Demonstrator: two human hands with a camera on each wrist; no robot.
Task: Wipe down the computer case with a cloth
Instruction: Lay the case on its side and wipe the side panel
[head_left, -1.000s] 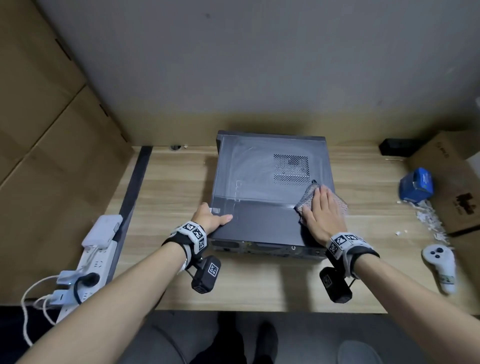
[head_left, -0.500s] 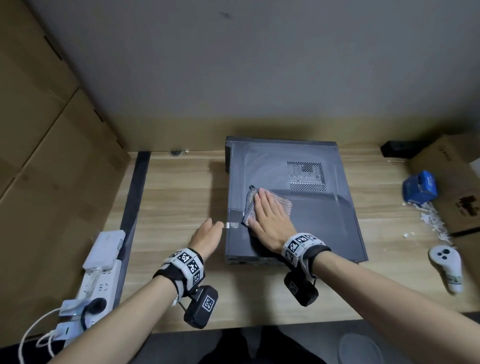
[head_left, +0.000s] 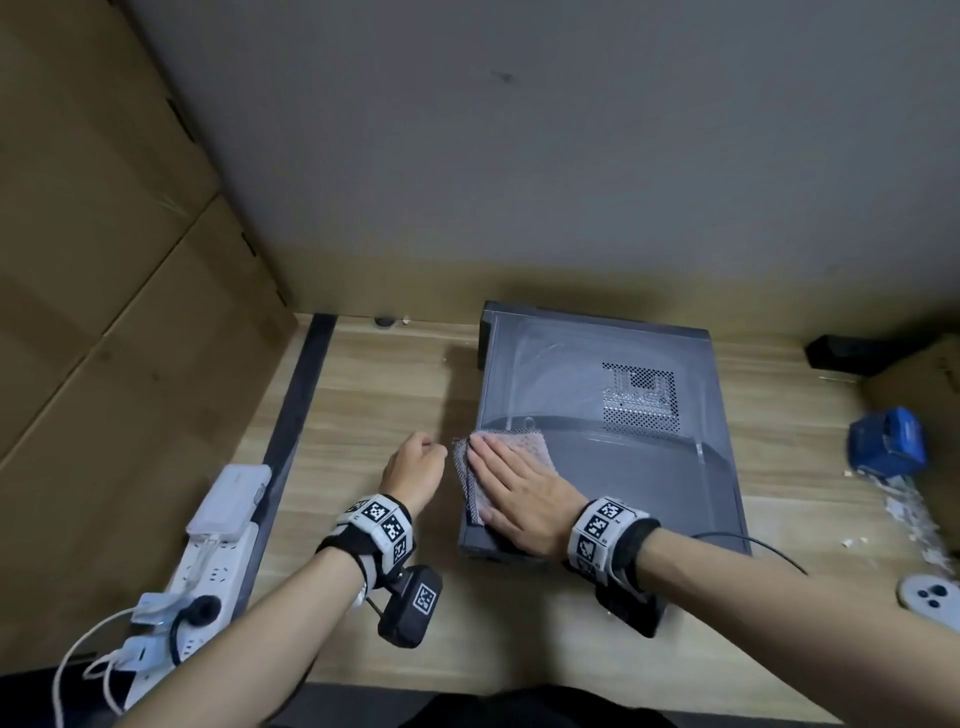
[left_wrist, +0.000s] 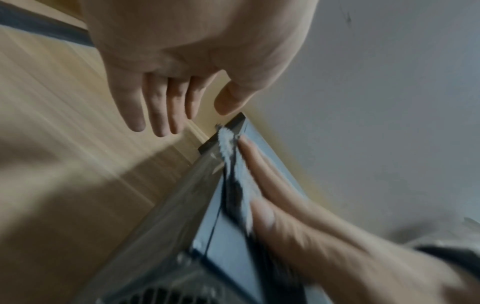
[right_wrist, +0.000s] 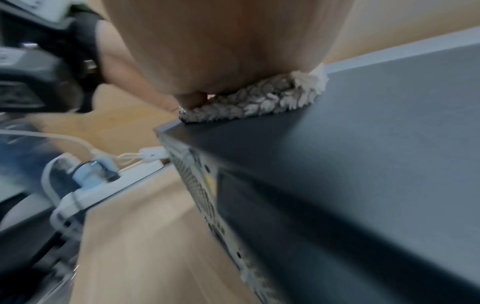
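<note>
A dark grey computer case lies flat on the wooden desk, its vent grille facing up. A pale knitted cloth sits on the top panel at the left edge, partly hanging over it. My right hand presses flat on the cloth with straight fingers. The right wrist view shows the cloth squeezed under the palm on the case. My left hand hovers just left of the case, apart from it. In the left wrist view its fingers hang relaxed and hold nothing, beside the cloth.
A white power strip with plugs and cables lies at the desk's left edge. Cardboard boxes stand at the left. At the right are a blue object, white scraps, a white controller and a thin black cable.
My right hand swept the cloth from the right side of the case top to its left edge. My left hand let go of the case's front left corner and drew away to the left.
</note>
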